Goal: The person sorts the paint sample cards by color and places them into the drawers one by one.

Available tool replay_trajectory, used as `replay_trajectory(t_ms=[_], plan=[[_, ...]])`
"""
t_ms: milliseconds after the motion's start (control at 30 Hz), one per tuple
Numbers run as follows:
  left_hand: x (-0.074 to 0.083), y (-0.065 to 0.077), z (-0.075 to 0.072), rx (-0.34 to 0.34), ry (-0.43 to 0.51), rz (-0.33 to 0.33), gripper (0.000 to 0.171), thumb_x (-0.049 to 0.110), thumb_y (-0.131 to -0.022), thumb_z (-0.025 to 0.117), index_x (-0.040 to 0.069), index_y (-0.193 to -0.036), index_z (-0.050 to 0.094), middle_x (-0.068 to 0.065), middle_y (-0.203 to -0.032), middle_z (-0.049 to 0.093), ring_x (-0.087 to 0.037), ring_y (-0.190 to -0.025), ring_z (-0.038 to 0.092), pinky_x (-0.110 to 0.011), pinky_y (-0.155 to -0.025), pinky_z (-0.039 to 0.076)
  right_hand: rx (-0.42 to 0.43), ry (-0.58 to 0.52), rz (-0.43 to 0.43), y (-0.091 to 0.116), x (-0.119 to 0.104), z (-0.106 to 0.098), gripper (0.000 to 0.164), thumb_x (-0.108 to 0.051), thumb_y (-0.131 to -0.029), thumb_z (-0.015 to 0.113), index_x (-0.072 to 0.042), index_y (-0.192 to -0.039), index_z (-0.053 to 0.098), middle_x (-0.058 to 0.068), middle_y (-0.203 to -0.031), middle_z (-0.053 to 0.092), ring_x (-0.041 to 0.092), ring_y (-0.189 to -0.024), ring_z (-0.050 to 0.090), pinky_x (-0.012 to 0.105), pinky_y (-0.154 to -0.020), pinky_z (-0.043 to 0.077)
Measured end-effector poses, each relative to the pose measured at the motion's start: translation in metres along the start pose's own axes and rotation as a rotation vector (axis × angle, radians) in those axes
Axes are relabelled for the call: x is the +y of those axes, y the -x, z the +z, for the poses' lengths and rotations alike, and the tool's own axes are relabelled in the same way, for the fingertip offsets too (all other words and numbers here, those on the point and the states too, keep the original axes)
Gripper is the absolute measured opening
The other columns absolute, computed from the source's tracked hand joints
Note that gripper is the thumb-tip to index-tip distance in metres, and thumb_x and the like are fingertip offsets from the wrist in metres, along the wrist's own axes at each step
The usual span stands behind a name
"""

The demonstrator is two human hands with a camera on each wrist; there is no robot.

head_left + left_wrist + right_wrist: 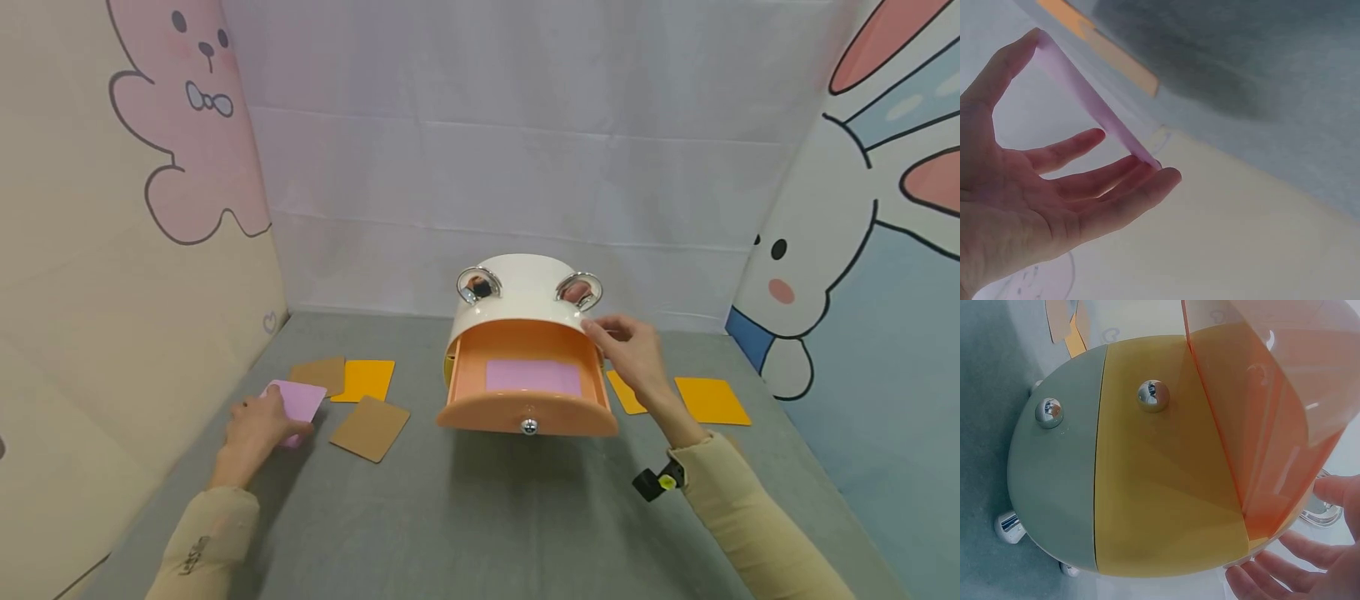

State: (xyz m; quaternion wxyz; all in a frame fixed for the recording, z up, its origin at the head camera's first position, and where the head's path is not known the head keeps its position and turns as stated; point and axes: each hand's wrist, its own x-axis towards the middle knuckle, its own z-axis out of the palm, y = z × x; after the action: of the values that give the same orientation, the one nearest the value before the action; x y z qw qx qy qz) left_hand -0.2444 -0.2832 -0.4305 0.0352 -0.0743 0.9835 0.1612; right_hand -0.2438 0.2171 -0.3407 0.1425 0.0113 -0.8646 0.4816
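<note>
Lilac card (303, 399), tilted, is pinched by its edges between the thumb and fingers of the left hand (258, 423) at the lower left of the head view, well apart from the peach drawer (480, 417). That drawer stands pulled out of the white cabinet (525, 293) in mid-frame, with a pink sheet (532, 377) lying inside. Right of centre, the right hand (633, 354) touches the cabinet's upper side, its fingers apart. The work looks under way rather than finished: the drawer is open and one sheet is in, while the held card, the brown cards (371, 429) at left and the orange cards (713, 401) on both sides lie outside it.
</note>
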Motion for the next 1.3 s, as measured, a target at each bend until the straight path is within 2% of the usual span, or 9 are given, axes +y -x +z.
replay_trajectory(t_ms=[200, 300, 400, 533, 733, 833, 1000, 1133, 1300], plan=[[0.018, 0.001, -0.016, 0.035, 0.0, 0.096, 0.08, 0.039, -0.07, 0.076, -0.011, -0.122, 0.042, -0.032, -0.093, 0.057, -0.047, -0.084, 0.047, -0.047, -0.065, 0.041, 0.001, -0.005, 0.002, 0.0, 0.001, 0.0, 0.048, -0.045, -0.091, 0.062, -0.001, -0.111, 0.067, 0.019, -0.112, 0.068, 0.03, -0.103, 0.065, 0.036, -0.081, 0.056], [0.03, 0.002, -0.023, 0.052, 0.015, 0.138, 0.078, 0.038, -0.07, 0.076, -0.01, -0.123, 0.043, -0.03, -0.094, 0.057, -0.046, -0.085, 0.047, -0.046, -0.065, 0.04, 0.001, 0.004, 0.007, -0.001, 0.0, 0.0, 0.049, -0.046, -0.091, 0.062, -0.002, -0.112, 0.066, 0.019, -0.112, 0.068, 0.03, -0.103, 0.064, 0.025, -0.077, 0.055], [0.043, 0.004, -0.029, 0.098, 0.025, 0.186, 0.077, 0.037, -0.071, 0.076, -0.009, -0.124, 0.044, -0.031, -0.097, 0.058, -0.046, -0.086, 0.047, -0.046, -0.066, 0.04, -0.001, 0.008, 0.008, -0.001, 0.001, 0.0, 0.049, -0.046, -0.091, 0.062, -0.002, -0.112, 0.067, 0.018, -0.113, 0.068, 0.03, -0.103, 0.064, 0.017, -0.073, 0.051], [0.059, 0.006, -0.039, 0.156, 0.02, 0.261, 0.079, 0.037, -0.072, 0.076, -0.01, -0.128, 0.044, -0.034, -0.106, 0.06, -0.046, -0.089, 0.048, -0.047, -0.069, 0.04, -0.003, 0.015, 0.005, -0.001, 0.001, 0.0, 0.05, -0.047, -0.091, 0.061, -0.002, -0.112, 0.067, 0.018, -0.113, 0.068, 0.03, -0.104, 0.065, 0.018, -0.073, 0.052], [0.081, 0.013, -0.054, 0.188, 0.056, 0.334, 0.081, 0.037, -0.072, 0.076, -0.006, -0.133, 0.044, -0.032, -0.114, 0.06, -0.044, -0.093, 0.048, -0.043, -0.069, 0.041, -0.004, 0.006, 0.008, -0.001, 0.002, 0.0, 0.05, -0.047, -0.091, 0.061, -0.002, -0.112, 0.066, 0.018, -0.113, 0.068, 0.03, -0.103, 0.065, 0.023, -0.075, 0.054], [0.091, 0.017, -0.061, 0.183, 0.085, 0.369, 0.082, 0.038, -0.073, 0.077, -0.003, -0.134, 0.043, -0.028, -0.112, 0.061, -0.042, -0.093, 0.049, -0.039, -0.067, 0.043, -0.003, 0.006, 0.008, -0.001, 0.002, 0.0, 0.05, -0.047, -0.091, 0.061, -0.003, -0.112, 0.067, 0.018, -0.112, 0.068, 0.03, -0.103, 0.065, 0.025, -0.076, 0.055], [0.111, 0.022, -0.075, 0.123, 0.132, 0.437, 0.083, 0.04, -0.074, 0.078, 0.002, -0.138, 0.041, -0.023, -0.11, 0.063, -0.035, -0.091, 0.053, -0.032, -0.063, 0.045, -0.002, 0.013, 0.009, -0.001, 0.002, 0.0, 0.051, -0.048, -0.091, 0.061, -0.003, -0.113, 0.067, 0.018, -0.113, 0.068, 0.03, -0.104, 0.064, 0.028, -0.077, 0.055], [0.129, 0.025, -0.083, 0.085, 0.157, 0.486, 0.084, 0.042, -0.073, 0.079, 0.006, -0.139, 0.041, -0.018, -0.107, 0.063, -0.028, -0.086, 0.056, -0.028, -0.064, 0.045, -0.001, 0.012, 0.01, -0.002, 0.002, 0.0, 0.052, -0.049, -0.091, 0.06, -0.002, -0.113, 0.066, 0.019, -0.113, 0.068, 0.03, -0.104, 0.064, 0.022, -0.075, 0.053], [0.15, 0.031, -0.09, 0.062, 0.191, 0.549, 0.083, 0.041, -0.071, 0.081, 0.011, -0.138, 0.043, -0.013, -0.104, 0.062, -0.026, -0.087, 0.056, -0.029, -0.068, 0.047, -0.006, 0.02, 0.013, 0.0, 0.001, -0.001, 0.053, -0.048, -0.091, 0.06, -0.001, -0.115, 0.065, 0.02, -0.115, 0.067, 0.031, -0.104, 0.064, 0.018, -0.074, 0.051]])
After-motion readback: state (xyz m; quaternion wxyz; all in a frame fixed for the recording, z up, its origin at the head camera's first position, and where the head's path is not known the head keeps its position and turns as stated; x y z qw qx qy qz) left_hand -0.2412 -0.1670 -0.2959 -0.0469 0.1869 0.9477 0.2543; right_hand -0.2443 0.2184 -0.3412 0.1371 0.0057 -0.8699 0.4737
